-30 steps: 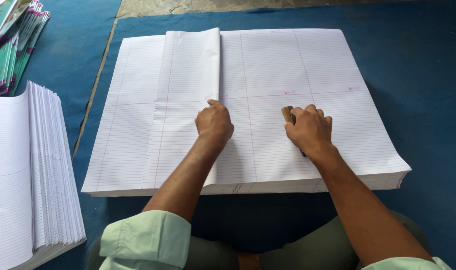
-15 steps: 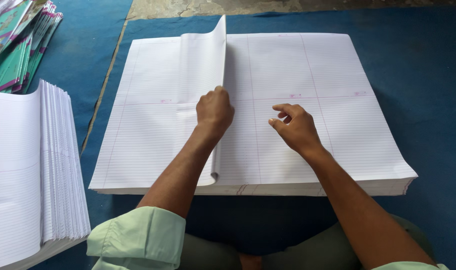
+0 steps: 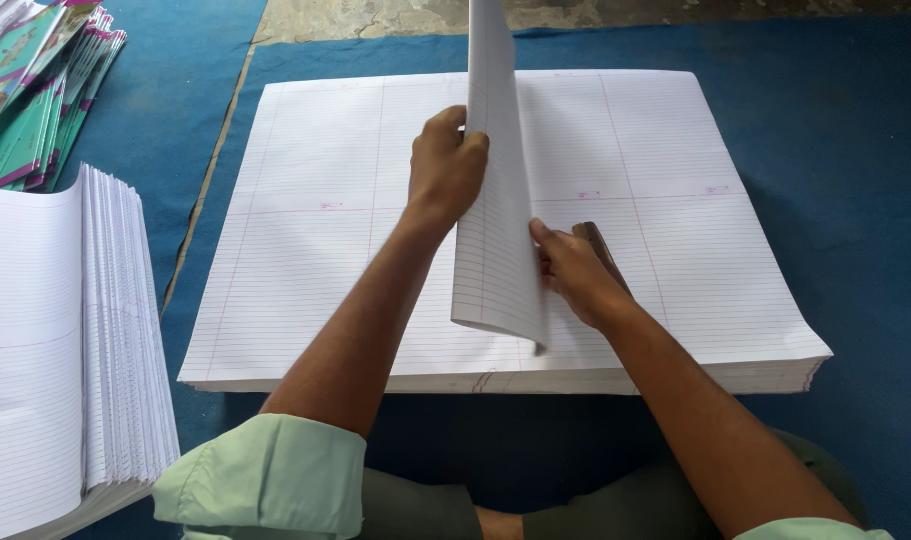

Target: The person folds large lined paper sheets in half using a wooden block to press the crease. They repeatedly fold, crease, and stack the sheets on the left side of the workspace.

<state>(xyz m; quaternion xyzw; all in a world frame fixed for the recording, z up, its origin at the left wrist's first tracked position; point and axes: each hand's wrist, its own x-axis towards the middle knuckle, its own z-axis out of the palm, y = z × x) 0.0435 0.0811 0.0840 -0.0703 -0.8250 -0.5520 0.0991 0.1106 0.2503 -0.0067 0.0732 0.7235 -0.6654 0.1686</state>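
Hands fold ruled paper: left hand (image 3: pixel 448 165) pinches a raised sheet (image 3: pixel 496 200) upright above the stack (image 3: pixel 306 260); right hand (image 3: pixel 568 270), gripping a brown stick (image 3: pixel 601 250), presses beside its base. Matched edges make a clean crease.

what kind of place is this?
Probably a notebook-making or binding workshop, with the work done on the floor. A big stack of ruled sheets lies on a blue mat, folded sheets are piled at left, and coloured covers sit behind.
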